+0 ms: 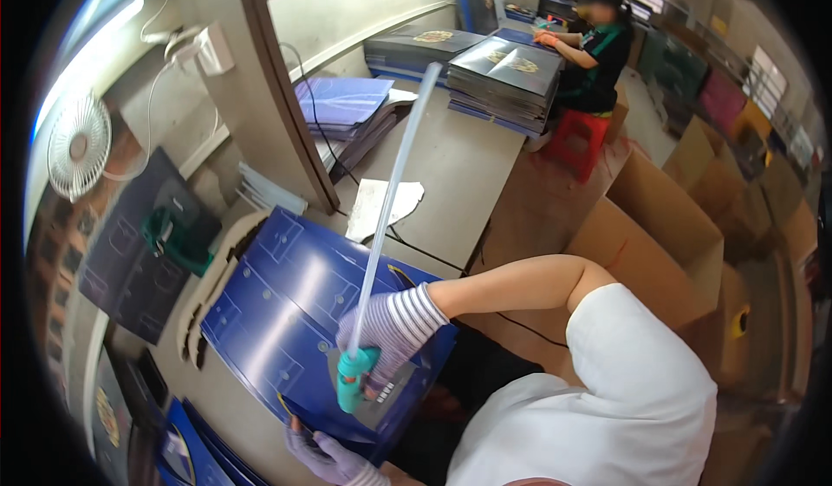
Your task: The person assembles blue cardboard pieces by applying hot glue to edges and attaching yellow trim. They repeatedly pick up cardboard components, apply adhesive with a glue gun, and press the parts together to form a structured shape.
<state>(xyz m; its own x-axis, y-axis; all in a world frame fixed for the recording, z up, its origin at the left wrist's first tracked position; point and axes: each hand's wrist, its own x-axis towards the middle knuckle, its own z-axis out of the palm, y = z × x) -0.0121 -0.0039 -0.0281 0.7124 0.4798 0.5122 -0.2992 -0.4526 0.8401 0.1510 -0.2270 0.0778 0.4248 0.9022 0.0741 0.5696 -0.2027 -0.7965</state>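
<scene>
Teal glue gun [349,380] over blue board [286,300]; step looks like gluing, next move seems to call for a steady nozzle and held edge. Board glossy, white line print, on table [464,169] before the person. Long translucent stick [394,200] slants up from gun. Right hand [390,332] wraps gun; left hand [334,460] at board's near edge, fingers bent, can't tell if pinching. White scrap [368,204] beyond.

Decent open lane on the surface [464,169] right of the torn paper [365,206], but that long translucent stick [396,181] juts up across its left and stacked boards [501,89] block the far end.
</scene>
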